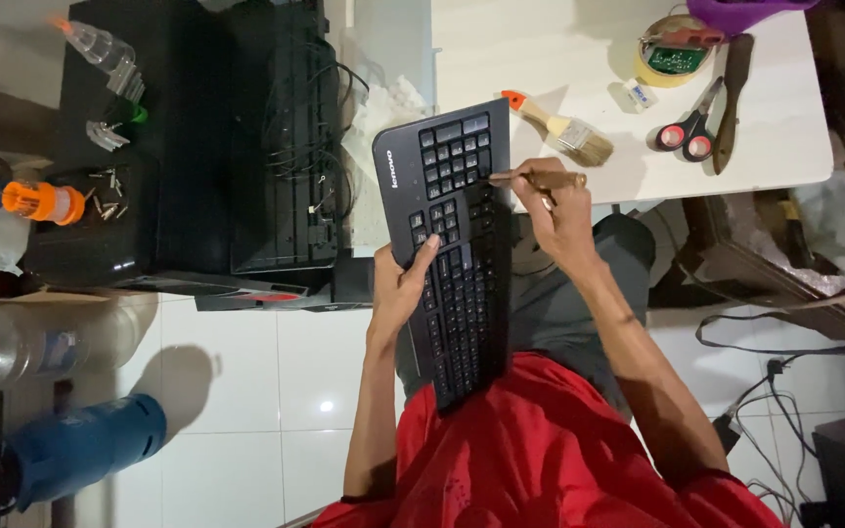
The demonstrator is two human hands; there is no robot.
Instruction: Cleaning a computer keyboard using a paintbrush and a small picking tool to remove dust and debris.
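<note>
At the far left, a clear spray bottle [100, 46] with an orange tip is seen lying on a black case [198, 147], and an orange-capped bottle [43, 202] rests just beside scattered screws [105, 196]. Nearer, a clear plastic bottle [22, 342] and a blue power tool [80, 445] are laid on the white tiled floor [237, 391]. A second, dismantled keyboard [286, 137] with loose wires is placed on the case, left of centre.

At the centre, a black keyboard [457, 249] is held lengthwise over the lap, its far end reaching the edge of the white table [559, 59]. Its left edge is clamped by the left hand [401, 284], with the thumb pressed on the keys. To its right, the right hand [555, 210] is closed around a small brush [540, 179], whose tip is set against the keys in the far half of the keyboard. The two hands are kept apart, one on either side of the keyboard.

Farther right on the table, a wooden paintbrush [564, 127] with an orange handle end is laid, then a roll of tape [672, 54], and red-handled scissors [691, 122] beside a dark-handled tool [731, 98]. Cables [784, 381] are strewn on the floor at the near right.
</note>
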